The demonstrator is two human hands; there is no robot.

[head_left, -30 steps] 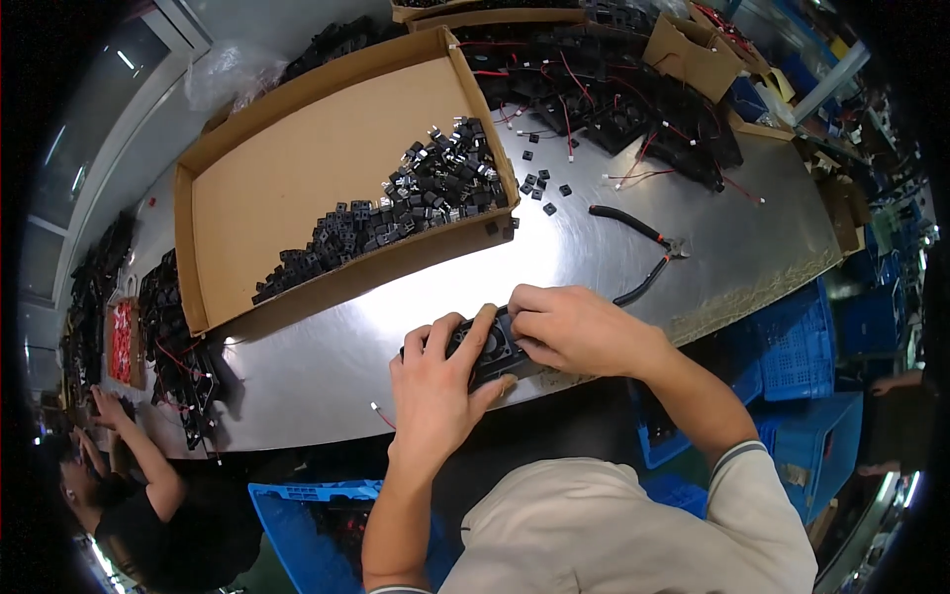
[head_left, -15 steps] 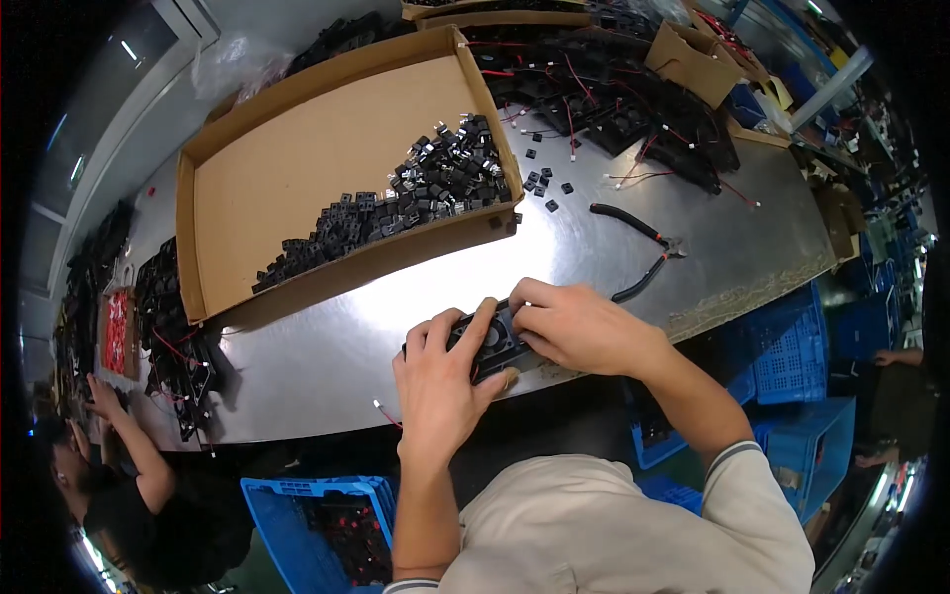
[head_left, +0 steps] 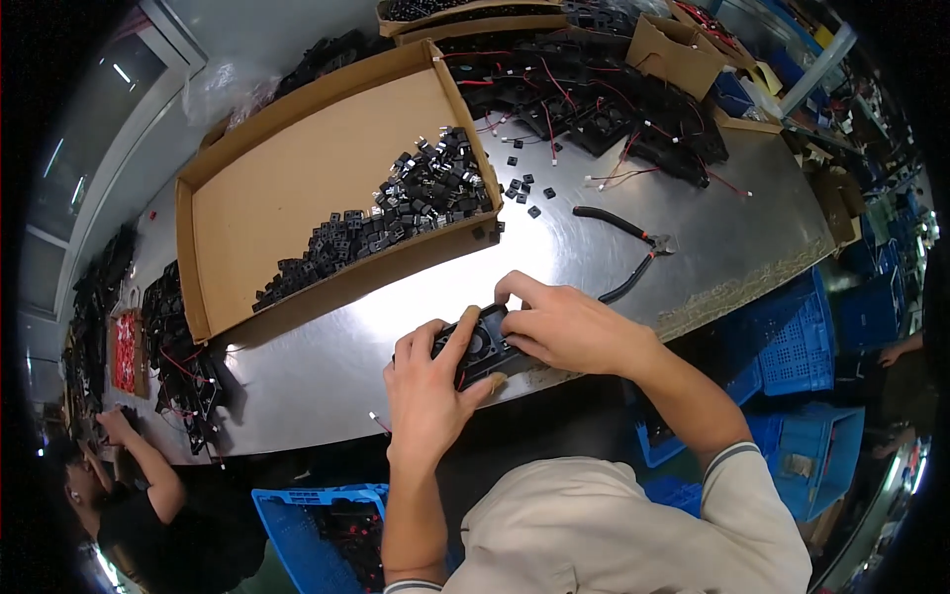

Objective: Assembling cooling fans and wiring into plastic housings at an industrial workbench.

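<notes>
A black plastic speaker box (head_left: 481,345) with a round cone lies at the table's near edge, between my hands. My left hand (head_left: 427,388) grips it from the left, fingers across the top and thumb along the near side. Bent over its right end are the fingers of my right hand (head_left: 566,325), closed against it; whether a small part is between the fingertips is hidden. A thin lead with a white plug (head_left: 378,423) sticks out beside my left wrist.
Beyond my hands stands a shallow cardboard box (head_left: 297,168) with a heap of small black parts (head_left: 426,188). Black-handled cutting pliers (head_left: 633,247) lie open at right. Wired black speaker boxes (head_left: 614,109) pile up behind. A co-worker (head_left: 148,485) is at left; blue crates (head_left: 322,525) stand below.
The whole view has shifted slightly. Both hands stay on the speaker box; more of its right end shows now between them.
</notes>
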